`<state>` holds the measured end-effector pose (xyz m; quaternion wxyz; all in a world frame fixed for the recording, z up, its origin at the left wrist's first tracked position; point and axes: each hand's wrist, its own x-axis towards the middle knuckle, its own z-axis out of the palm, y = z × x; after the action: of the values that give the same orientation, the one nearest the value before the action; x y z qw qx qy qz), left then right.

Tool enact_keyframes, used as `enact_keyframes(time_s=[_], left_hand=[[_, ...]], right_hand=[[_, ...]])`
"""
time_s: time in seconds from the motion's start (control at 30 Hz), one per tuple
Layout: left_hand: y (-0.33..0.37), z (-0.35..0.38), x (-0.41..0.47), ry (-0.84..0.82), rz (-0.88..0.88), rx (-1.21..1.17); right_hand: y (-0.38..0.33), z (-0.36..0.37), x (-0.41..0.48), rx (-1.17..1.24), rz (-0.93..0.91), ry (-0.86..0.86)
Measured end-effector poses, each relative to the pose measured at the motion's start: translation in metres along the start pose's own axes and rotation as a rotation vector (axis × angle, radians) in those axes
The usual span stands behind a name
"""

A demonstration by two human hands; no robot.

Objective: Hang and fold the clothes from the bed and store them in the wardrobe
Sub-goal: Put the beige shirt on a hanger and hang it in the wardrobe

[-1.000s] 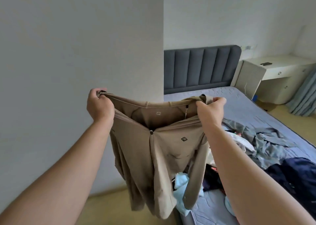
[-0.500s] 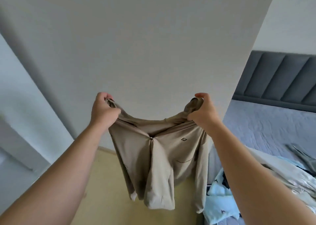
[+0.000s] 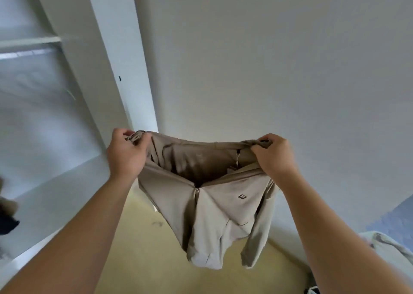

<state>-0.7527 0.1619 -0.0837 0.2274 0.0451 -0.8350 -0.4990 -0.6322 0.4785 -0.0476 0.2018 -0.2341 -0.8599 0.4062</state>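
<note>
Fingers (image 3: 125, 134) of left hand (image 3: 126, 154) and right hand (image 3: 274, 156) clench the beige jacket (image 3: 214, 206) at its shoulders — arms outstretched.

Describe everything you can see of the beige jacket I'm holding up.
The beige jacket looks like soft, smooth fabric, with a front zip open at the neck, a small dark chest logo, a curved pocket seam and a tag inside the collar. It hangs upright above the yellowish floor, one sleeve dangling. The left hand and right hand grip its shoulders, spreading the opening wide.
</note>
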Motion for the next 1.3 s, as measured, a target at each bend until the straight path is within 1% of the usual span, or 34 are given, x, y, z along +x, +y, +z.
enact_keyframes(time_s=[0.03, 0.07, 0.1, 0.13, 0.17, 0.2, 0.23, 0.27, 0.3, 0.37, 0.4, 0.43, 0.53, 0.63, 0.7, 0.83, 0.87, 0.97, 1.03, 1.07, 1.17, 1.23, 1.3], left_hand=[[-0.014, -0.015, 0.01, -0.025, -0.013, 0.074], [-0.029, -0.029, 0.02, -0.115, -0.022, 0.181], [-0.043, -0.045, 0.03, -0.22, -0.028, 0.28], [-0.056, -0.061, 0.04, -0.255, -0.026, 0.35], [-0.068, -0.078, 0.051, -0.202, -0.006, 0.387], [-0.079, -0.096, 0.062, -0.091, 0.022, 0.377], [-0.089, -0.112, 0.072, 0.001, 0.048, 0.363], [-0.098, -0.126, 0.082, 0.018, 0.047, 0.347], [-0.107, -0.14, 0.091, -0.028, 0.017, 0.319], [-0.125, -0.162, 0.107, -0.177, -0.155, 0.229], [-0.134, -0.172, 0.113, -0.214, -0.241, 0.189], [-0.144, -0.183, 0.12, -0.216, -0.303, 0.169], [-0.168, -0.209, 0.141, -0.11, -0.391, 0.148], [-0.186, -0.229, 0.16, -0.005, -0.391, 0.182], [-0.197, -0.239, 0.173, 0.053, -0.387, 0.196], [-0.216, -0.262, 0.2, 0.174, -0.399, 0.265], [-0.221, -0.268, 0.207, 0.2, -0.409, 0.281], [-0.23, -0.282, 0.226, 0.28, -0.457, 0.302], [-0.236, -0.287, 0.241, 0.343, -0.501, 0.234], [-0.24, -0.288, 0.249, 0.38, -0.532, 0.151], [-0.245, -0.291, 0.265, 0.518, -0.659, -0.207], [-0.25, -0.294, 0.273, 0.564, -0.715, -0.291], [-0.256, -0.298, 0.286, 0.573, -0.753, -0.357]], right_hand=[[-0.014, 0.02, -0.002, -0.04, -0.023, -0.092], [-0.028, 0.041, -0.005, -0.088, -0.055, -0.182], [-0.04, 0.062, -0.008, -0.117, -0.088, -0.224], [-0.052, 0.083, -0.01, -0.11, -0.117, -0.215], [-0.064, 0.104, -0.013, -0.081, -0.133, -0.188], [-0.075, 0.125, -0.015, -0.067, -0.143, -0.194], [-0.087, 0.145, -0.016, -0.077, -0.155, -0.249], [-0.099, 0.164, -0.017, -0.1, -0.169, -0.328], [-0.11, 0.183, -0.018, -0.108, -0.18, -0.385], [-0.132, 0.218, -0.02, -0.067, -0.19, -0.409], [-0.142, 0.235, -0.02, -0.048, -0.198, -0.423], [-0.151, 0.251, -0.021, -0.044, -0.214, -0.462], [-0.181, 0.302, -0.021, -0.063, -0.276, -0.635], [-0.214, 0.349, -0.015, -0.136, -0.359, -0.752], [-0.235, 0.381, -0.01, -0.175, -0.435, -0.812], [-0.278, 0.439, 0.006, -0.137, -0.568, -0.889], [-0.289, 0.452, 0.01, -0.126, -0.585, -0.922], [-0.319, 0.488, 0.027, -0.063, -0.557, -1.034], [-0.336, 0.512, 0.038, -0.051, -0.567, -1.081], [-0.343, 0.524, 0.044, -0.044, -0.573, -1.098], [-0.36, 0.557, 0.058, -0.026, -0.58, -1.125], [-0.368, 0.578, 0.063, -0.021, -0.579, -1.144], [-0.376, 0.598, 0.068, -0.019, -0.576, -1.16]])
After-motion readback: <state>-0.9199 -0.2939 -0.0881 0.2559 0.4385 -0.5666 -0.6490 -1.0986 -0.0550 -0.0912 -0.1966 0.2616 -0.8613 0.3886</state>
